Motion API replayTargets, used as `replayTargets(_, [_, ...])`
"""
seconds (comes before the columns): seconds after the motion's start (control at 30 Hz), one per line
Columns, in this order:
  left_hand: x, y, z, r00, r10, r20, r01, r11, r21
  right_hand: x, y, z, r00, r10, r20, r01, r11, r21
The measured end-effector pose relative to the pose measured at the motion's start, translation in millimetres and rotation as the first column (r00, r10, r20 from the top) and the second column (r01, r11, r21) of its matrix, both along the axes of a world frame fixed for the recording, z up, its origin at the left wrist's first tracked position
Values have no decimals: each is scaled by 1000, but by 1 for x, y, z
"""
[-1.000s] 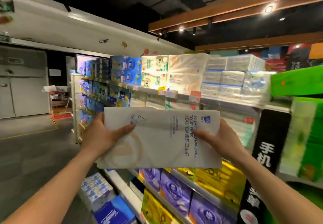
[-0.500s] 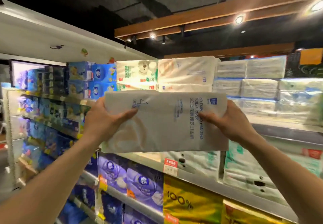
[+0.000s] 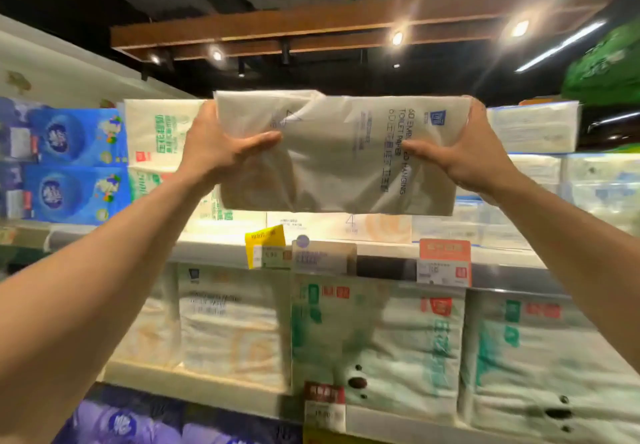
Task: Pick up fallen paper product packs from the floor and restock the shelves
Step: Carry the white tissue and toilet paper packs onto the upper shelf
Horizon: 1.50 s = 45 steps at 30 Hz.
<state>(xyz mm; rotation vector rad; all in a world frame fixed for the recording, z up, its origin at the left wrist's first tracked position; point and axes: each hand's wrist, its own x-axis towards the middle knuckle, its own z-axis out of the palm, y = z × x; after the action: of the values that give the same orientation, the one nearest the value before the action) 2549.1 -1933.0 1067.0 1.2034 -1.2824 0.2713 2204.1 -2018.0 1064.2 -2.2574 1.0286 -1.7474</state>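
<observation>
The person's got a white toilet paper pack [image 3: 341, 152] lifted up high with both arms stretched out, right in front of the stock on the upper shelf [image 3: 214, 247]. The left hand [image 3: 214, 145] is clamped on the pack's left end, thumb pressed across the front and the fingers gone round the back. The right hand [image 3: 464, 152] does the same on the right end. The plastic wrapper is bunched and creased between the two thumbs. The blue print runs sideways, "TOILET PAPER" reading top to bottom, so the pack is turned on its side. It's off the shelf board for sure; whether its far side touches the packs behind it, can't tell from here.

Right under the held pack sits a similar white pack with a "4" and an orange swirl [image 3: 374, 227]. To the left there's a white pack with green print [image 3: 157, 135], then blue tissue packs [image 3: 76, 166] stacked two high. On the shelf edge hang a yellow price tag [image 3: 265, 247] and an orange one [image 3: 445, 263]. The shelf below is packed with white-and-green packs [image 3: 377, 339], and purple packs [image 3: 121, 423] peek out bottom left. Overhead, a wooden beam [image 3: 311, 27] carries spotlights.
</observation>
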Motion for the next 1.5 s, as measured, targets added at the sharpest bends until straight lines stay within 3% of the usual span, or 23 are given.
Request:
replayTargets(0.33, [56,-115,-42,995,-89,-35,92,990,106,42,-75,-32,984,-134,-119,143,987,67])
replayTargets(0.5, [70,-146,-53,991,-132,-7,132,981,145,55,-79,-46,955,-253,-152,269,959,91])
replayTargets(0.6, [77,-151,-59,994,-81,80,67,984,168,58,-76,-57,944,-268,-194,292,950,112])
replayTargets(0.77, [87,-148,-72,969,-6,247,-65,959,277,63,-67,-59,905,-327,-272,379,910,168])
replayTargets(0.9, [106,-148,-74,894,26,447,-174,940,294,69,-49,-49,861,-387,-332,465,862,202])
replayTargets(1.03, [107,-119,-84,897,4,443,-141,951,276,76,-21,-54,822,-488,-294,546,821,163])
replayTargets(1.23, [90,-77,-85,880,-1,475,-157,943,293,89,27,-67,826,-455,-332,507,858,87])
replayTargets(1.5, [6,-27,-86,718,-93,690,-96,968,230,51,81,-99,784,-436,-441,549,819,168])
